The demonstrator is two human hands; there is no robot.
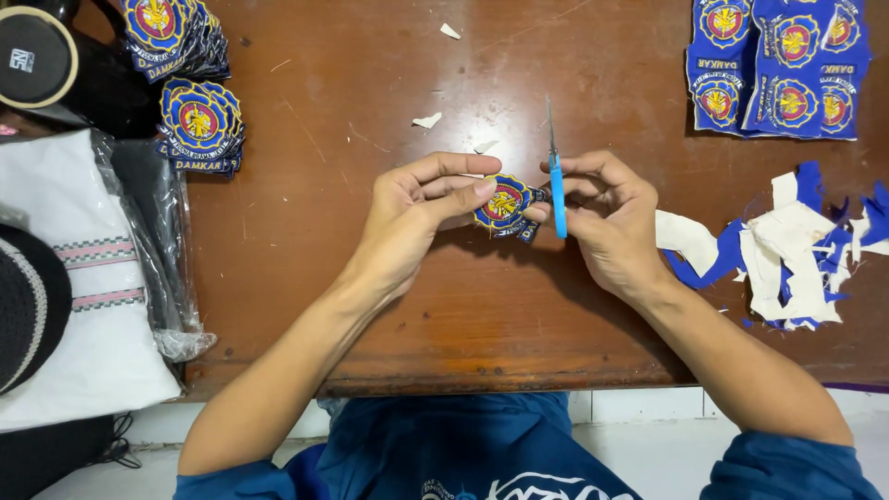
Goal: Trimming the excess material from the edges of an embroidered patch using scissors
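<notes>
Patch: the round blue and yellow patch (505, 204) is held up just over the middle of the table (444, 315), between the two hands.
Left hand: the left hand (407, 222) pinches the patch, thumb on top and fingers under it. It is closed on the patch's left side.
Right hand: the right hand (607, 218) is wrapped around the blue scissors (557, 181). Its fingertips also touch the patch's right edge.
Which way: the patch lies to the left of the scissors and touches them near the handle part. It sits to the right of the left palm.
Scissors line: the scissors stand long-ways up and down in the picture, thin metal tip pointing away from the person, blue part nearer the body. The blades look closed or almost closed.
Nearer hand: both hands touch the patch. The left one has more of it.
Table: brown wood, scratched, with small white bits (428, 120) on it.
Left side: two stacks of cut patches (199, 125) sit at the far left, beside a plastic bag with white cloth (74, 278).
Right side: a blue sheet of uncut patches (778, 65) lies at the far right, well apart from the hands. A pile of blue and white scraps (787, 250) lies near the right wrist.
Room: a pale floor shows under the table edge.
</notes>
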